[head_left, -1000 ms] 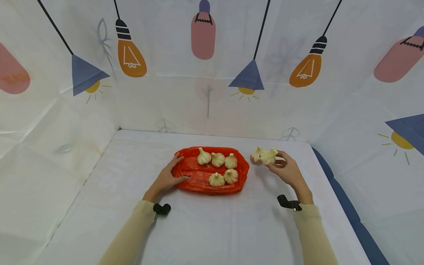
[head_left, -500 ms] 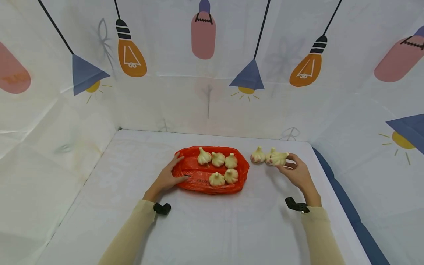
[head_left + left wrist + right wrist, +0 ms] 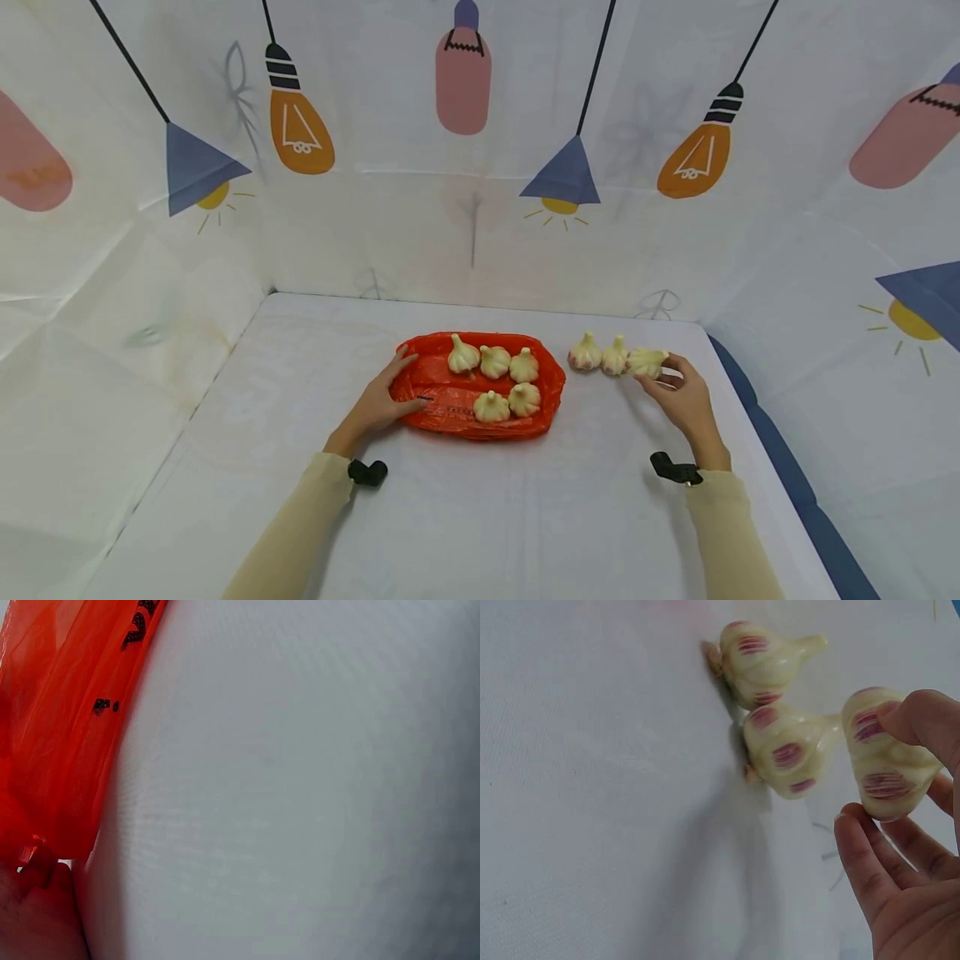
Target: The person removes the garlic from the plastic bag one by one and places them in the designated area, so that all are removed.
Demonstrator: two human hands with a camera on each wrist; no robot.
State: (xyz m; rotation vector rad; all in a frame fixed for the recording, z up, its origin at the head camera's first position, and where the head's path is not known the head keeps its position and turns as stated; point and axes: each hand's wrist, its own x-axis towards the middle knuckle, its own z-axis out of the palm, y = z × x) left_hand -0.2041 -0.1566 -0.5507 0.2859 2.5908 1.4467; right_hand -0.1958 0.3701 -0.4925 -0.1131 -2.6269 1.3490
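Observation:
In the head view my right hand holds a garlic bulb between thumb and fingers. The right wrist view shows this garlic bulb tilted, purple-streaked, with the thumb on one side and fingertips on the other. Two more garlic bulbs stand side by side on the table, just left of the held one. My left hand grips the left end of a tray wrapped in red plastic, thumb over its near rim. Several garlic bulbs lie in the tray in two rows.
The white-covered table ends at a printed curtain behind and at the left. A dark blue padded edge runs along the right side. Black camera mounts sit at both wrists.
My right hand has moved right with its garlic bulb, uncovering the second standing bulb and coming beside it. The left hand and the tray have stayed still.

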